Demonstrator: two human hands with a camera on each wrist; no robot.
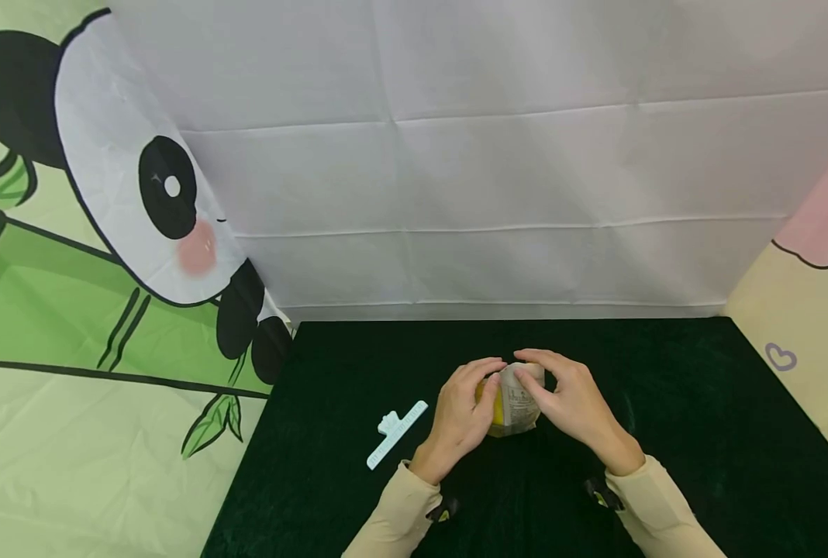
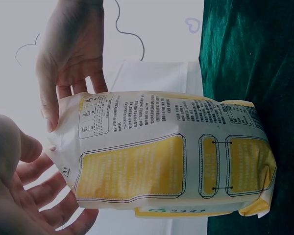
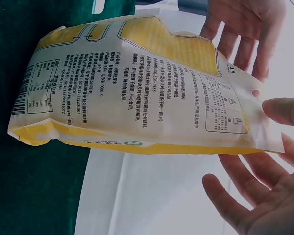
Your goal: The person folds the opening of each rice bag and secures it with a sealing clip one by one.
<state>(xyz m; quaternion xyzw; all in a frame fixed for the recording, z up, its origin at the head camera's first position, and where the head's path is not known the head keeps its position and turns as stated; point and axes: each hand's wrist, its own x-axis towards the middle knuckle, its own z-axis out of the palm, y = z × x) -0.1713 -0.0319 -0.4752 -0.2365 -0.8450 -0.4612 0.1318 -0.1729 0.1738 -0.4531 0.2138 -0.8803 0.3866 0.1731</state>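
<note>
A white and yellow printed food bag point(image 1: 519, 403) stands upright on the dark green cloth, between my two hands. My left hand point(image 1: 459, 411) pinches its top edge on the left, thumb on the near side and fingers behind. On the other side of the top, my right hand point(image 1: 570, 399) pinches the bag in the same way. The right wrist view shows the right thumb point(image 3: 281, 110) over the bag's upper end. Dense print and a barcode cover the bag's side point(image 3: 152, 88). A pale blue bag clip point(image 1: 398, 435) lies left of my left hand, untouched.
The dark green cloth point(image 1: 302, 496) covers the table. White sheeting point(image 1: 491, 178) hangs behind its far edge. A panda-printed cloth point(image 1: 142, 194) hangs on the left, and a cream and pink cloth point(image 1: 798, 325) on the right. Each wrist wears a small black device.
</note>
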